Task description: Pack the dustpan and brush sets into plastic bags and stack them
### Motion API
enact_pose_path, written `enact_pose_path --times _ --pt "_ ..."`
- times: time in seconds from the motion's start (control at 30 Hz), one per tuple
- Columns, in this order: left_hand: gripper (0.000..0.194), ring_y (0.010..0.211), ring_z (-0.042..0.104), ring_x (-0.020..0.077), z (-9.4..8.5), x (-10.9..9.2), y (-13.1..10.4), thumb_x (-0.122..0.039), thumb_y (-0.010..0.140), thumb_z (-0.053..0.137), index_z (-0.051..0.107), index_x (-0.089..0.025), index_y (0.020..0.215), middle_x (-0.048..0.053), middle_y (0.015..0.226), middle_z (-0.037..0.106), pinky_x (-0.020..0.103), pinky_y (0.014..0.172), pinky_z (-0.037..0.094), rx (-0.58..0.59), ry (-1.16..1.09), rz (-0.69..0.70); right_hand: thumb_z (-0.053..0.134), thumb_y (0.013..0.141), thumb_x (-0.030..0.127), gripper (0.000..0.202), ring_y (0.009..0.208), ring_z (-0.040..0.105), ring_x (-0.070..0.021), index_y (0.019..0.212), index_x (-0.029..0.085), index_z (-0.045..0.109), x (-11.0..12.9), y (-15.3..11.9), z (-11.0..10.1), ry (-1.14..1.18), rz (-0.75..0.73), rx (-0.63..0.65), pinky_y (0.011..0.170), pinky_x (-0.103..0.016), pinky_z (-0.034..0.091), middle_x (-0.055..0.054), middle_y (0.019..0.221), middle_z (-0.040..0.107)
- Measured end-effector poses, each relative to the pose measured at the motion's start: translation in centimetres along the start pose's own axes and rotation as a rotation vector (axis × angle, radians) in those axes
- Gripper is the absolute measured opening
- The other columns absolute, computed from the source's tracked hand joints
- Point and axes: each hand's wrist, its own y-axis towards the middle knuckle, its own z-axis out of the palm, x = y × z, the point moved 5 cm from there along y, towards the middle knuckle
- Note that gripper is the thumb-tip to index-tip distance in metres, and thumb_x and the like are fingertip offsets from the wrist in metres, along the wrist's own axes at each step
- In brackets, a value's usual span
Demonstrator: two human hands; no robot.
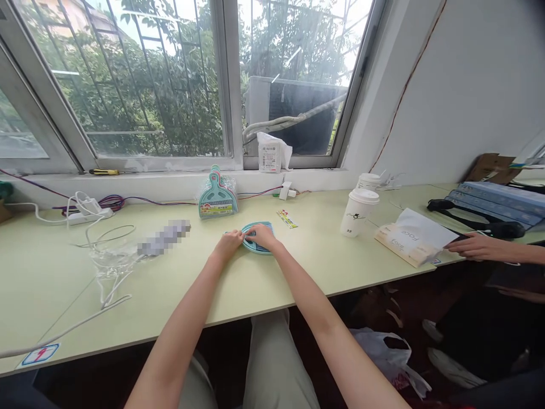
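A teal plastic piece with a rounded rim and dark stripes (259,248) lies on the pale green table, under both hands. My left hand (230,241) has its fingers closed on the left end of the piece. From the right, my right hand (260,236) reaches over it with bent fingers pinched at its upper left part. A colourful label card (286,218) lies just beyond to the right. Behind the hands, a stack of teal dustpan-shaped pieces with a label (217,199) stands by the window wall in clear wrap.
White lidded cups (360,211) and a tissue pack (415,237) stand to the right, near another person's hand (479,246). Cables, a power strip (90,215) and clear plastic wrap (114,260) lie to the left. A black strap-like object (477,218) lies far right.
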Motion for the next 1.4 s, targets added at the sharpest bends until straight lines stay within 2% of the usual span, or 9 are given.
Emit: enact_pose_path --times 0.2,0.4,0.5,0.6,0.8,0.93,1.13,1.27,1.4 --pt "0.033 0.1 0.059 0.026 -0.2 0.3 -0.3 -0.002 0.082 0.043 0.068 -0.016 0.099 0.017 0.106 0.064 0.037 0.086 0.047 -0.069 -0.181 -0.042 0.062 0.083 0.038 0.022 0.109 0.058 -0.0201 0.099 0.029 0.075 0.6 0.0 -0.5 -0.078 0.016 0.021 0.086 -0.026 0.042 -0.002 0.106 0.07" --pt "0.047 0.136 0.036 0.0288 -2.4 2.9 -0.7 -0.02 0.082 0.054 0.054 -0.023 0.129 0.012 0.143 0.044 0.048 0.113 0.028 -0.552 -0.67 -0.41 0.063 0.08 0.044 0.026 0.107 0.058 -0.0221 0.097 0.028 0.073 0.6 -0.7 -1.8 0.037 0.231 -0.255 0.088 -0.029 0.043 -0.004 0.101 0.071" --pt "0.051 0.116 0.056 0.0275 -0.4 2.0 0.4 -0.038 0.087 0.051 0.044 -0.021 0.135 0.013 0.128 0.055 0.042 0.095 0.048 -0.305 -1.344 -0.557 0.059 0.083 0.043 0.027 0.109 0.056 -0.0236 0.098 0.024 0.071 0.8 -0.6 -2.2 0.094 0.285 -0.461 0.092 -0.03 0.043 -0.006 0.105 0.069" --pt "0.05 0.097 0.063 0.0225 0.8 0.0 0.8 -0.036 0.081 0.061 0.047 -0.02 0.126 0.01 0.113 0.062 0.034 0.079 0.054 -0.058 -1.704 -0.543 0.051 0.089 0.04 0.028 0.106 0.058 -0.0188 0.1 0.023 0.07 0.4 0.3 -2.0 0.204 0.191 -0.376 0.092 -0.026 0.043 -0.004 0.106 0.07" --pt "0.039 0.083 0.063 0.014 1.8 3.2 -0.9 -0.021 0.074 0.067 0.045 -0.019 0.106 0.006 0.105 0.061 0.025 0.069 0.053 -0.213 -1.659 -0.859 0.037 0.095 0.027 0.041 0.128 0.044 -0.0235 0.129 0.017 0.057 -7.1 -0.9 -4.1 -0.021 0.547 -0.481 0.104 -0.037 0.034 -0.014 0.135 0.053" --pt "0.036 0.076 0.063 0.0148 2.5 6.2 -1.9 -0.022 0.073 0.066 0.044 -0.02 0.102 0.005 0.094 0.062 0.025 0.061 0.051 -0.295 -1.589 -1.037 0.045 0.092 0.028 0.047 0.14 0.026 -0.0295 0.138 0.017 0.048 -10.5 -1.1 -2.6 -0.092 0.62 -0.251 0.111 -0.057 0.016 -0.017 0.148 0.038" --pt "0.045 0.082 0.064 0.0169 2.6 8.3 -2.6 -0.02 0.069 0.069 0.051 -0.024 0.11 0.004 0.1 0.063 0.025 0.065 0.052 -0.408 -1.66 -1.025 0.042 0.083 0.002 0.035 0.11 0.054 -0.0199 0.08 0.021 0.071 -7.3 -0.1 -2.0 -0.189 0.375 -0.281 0.115 -0.048 0.001 -0.008 0.098 0.069" --pt "0.048 0.074 0.062 0.0146 3.3 8.8 -2.8 -0.012 0.067 0.068 0.052 -0.023 0.111 0.004 0.098 0.062 0.026 0.064 0.053 -0.477 -1.716 -1.085 0.043 0.089 0.012 0.031 0.11 0.055 -0.0213 0.1 0.02 0.07 -5.6 -0.6 -2.2 -0.18 0.386 -0.282 0.113 -0.05 0.009 -0.01 0.108 0.067" --pt "0.042 0.068 0.059 0.0129 3.5 8.7 -2.6 -0.01 0.067 0.066 0.053 -0.021 0.106 0.004 0.094 0.062 0.026 0.063 0.053 -0.518 -1.757 -1.077 0.053 0.09 0.033 0.028 0.122 0.048 -0.0286 0.109 0.018 0.066 -5.6 -0.7 -0.3 -0.062 0.41 0.042 0.106 -0.057 0.023 -0.015 0.124 0.061"
